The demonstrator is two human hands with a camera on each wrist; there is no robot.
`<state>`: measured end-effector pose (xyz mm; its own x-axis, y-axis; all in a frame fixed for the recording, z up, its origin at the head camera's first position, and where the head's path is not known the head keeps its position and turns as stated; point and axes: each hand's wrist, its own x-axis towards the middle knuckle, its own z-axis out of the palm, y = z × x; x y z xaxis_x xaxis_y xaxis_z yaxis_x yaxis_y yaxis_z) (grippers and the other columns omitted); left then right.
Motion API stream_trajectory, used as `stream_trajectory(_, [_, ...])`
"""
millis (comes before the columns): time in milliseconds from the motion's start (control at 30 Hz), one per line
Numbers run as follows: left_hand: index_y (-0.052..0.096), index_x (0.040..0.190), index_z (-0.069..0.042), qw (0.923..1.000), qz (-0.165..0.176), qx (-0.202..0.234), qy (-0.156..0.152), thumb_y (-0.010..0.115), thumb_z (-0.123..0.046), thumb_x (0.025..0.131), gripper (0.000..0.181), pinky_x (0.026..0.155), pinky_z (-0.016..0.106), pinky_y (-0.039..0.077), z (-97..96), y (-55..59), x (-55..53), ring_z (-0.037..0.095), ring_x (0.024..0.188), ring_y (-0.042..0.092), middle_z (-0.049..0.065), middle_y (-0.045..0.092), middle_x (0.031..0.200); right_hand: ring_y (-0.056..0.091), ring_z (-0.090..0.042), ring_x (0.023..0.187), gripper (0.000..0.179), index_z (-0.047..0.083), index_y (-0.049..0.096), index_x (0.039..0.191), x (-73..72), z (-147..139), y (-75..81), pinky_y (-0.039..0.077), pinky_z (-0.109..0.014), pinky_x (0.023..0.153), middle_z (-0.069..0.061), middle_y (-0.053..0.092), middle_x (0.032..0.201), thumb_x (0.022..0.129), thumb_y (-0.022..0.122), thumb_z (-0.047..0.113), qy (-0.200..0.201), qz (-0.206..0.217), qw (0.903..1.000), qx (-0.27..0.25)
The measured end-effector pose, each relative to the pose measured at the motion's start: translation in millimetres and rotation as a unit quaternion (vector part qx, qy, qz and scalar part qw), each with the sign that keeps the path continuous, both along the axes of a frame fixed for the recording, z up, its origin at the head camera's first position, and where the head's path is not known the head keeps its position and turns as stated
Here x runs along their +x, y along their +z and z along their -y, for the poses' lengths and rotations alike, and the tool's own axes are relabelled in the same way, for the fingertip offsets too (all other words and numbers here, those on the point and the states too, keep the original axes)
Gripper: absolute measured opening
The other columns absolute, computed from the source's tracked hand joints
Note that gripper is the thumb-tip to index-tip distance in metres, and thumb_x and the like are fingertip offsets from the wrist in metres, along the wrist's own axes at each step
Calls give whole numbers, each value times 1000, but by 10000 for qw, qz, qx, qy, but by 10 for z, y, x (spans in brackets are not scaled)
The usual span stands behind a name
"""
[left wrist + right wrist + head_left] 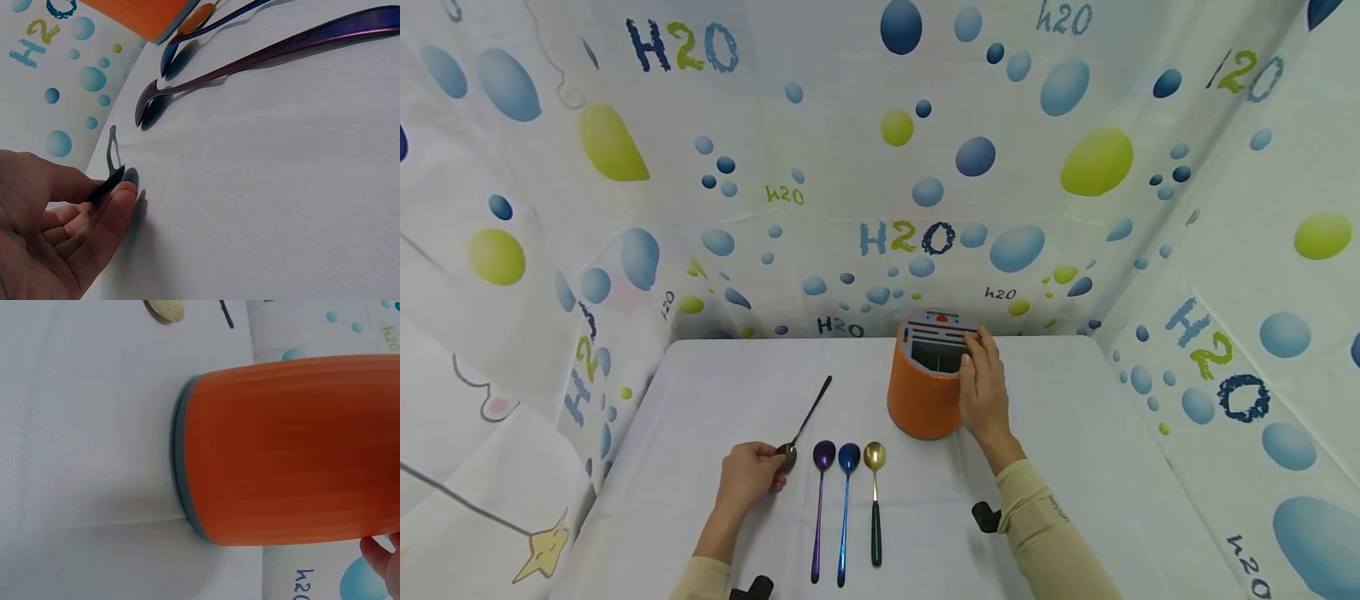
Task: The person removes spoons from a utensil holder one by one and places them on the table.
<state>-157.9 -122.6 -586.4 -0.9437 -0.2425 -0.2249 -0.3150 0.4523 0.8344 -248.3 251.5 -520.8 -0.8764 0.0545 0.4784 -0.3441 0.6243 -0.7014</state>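
Note:
My left hand (749,475) pinches a dark spoon (111,181) by its bowl, between thumb and fingers. The handle of this spoon slants away to the back right in the head view. At the back, my right hand (983,387) holds the upper right side of an orange utensil holder (923,408), fingertips over the edge of its grey slotted top. The holder stands upright; only a fingertip or two show beside it in the right wrist view. Right of the left hand lie a purple spoon (823,454), a blue spoon (848,458) and a gold spoon (874,456) with a dark handle.
A white cloth covers the table (730,375). Behind it and along both sides hangs a white curtain (835,167) printed with blue and green drops. The three loose spoons lie side by side, bowls toward the back, handles toward the front edge.

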Motion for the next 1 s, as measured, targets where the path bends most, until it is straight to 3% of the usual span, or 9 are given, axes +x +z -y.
stream_trajectory(167, [72,99,6,9978,-229,-623,72,61,-8,93,18,55,24,52,61,64,-14,14,53,69,5,73,65,39,-38,146,49,12,46,156,-3,-8,1,38,-63,114,-10,31,169,112,35,29,-26,23,10000,37])
stream_trajectory(267, [71,102,6,9973,-321,-618,219,57,-7,94,21,54,24,53,98,112,-19,16,55,71,7,75,70,39,-37,146,49,13,46,156,2,-14,1,38,-63,114,-8,31,169,112,35,30,-28,42,10000,29])
stream_trajectory(567, [62,118,11,9947,-810,-22,632,54,-7,104,25,59,23,60,248,194,-27,18,66,76,31,74,102,39,-38,145,49,13,46,156,9,-20,-5,39,-63,113,-6,30,170,112,34,31,11,60,10000,6])
stream_trajectory(700, [61,120,12,9906,-1075,177,826,56,-3,103,23,65,20,61,308,248,-39,12,70,76,33,72,106,40,-38,145,49,12,47,156,12,-17,-7,39,-63,113,-8,31,169,112,35,30,5,18,10000,11])
stream_trajectory(1000, [63,122,8,9816,-1338,841,1070,63,-1,100,24,73,20,61,352,392,-46,1,75,73,31,72,115,40,-39,144,50,12,47,156,17,-11,12,39,-64,113,-11,32,169,111,35,30,-28,4,10000,54])
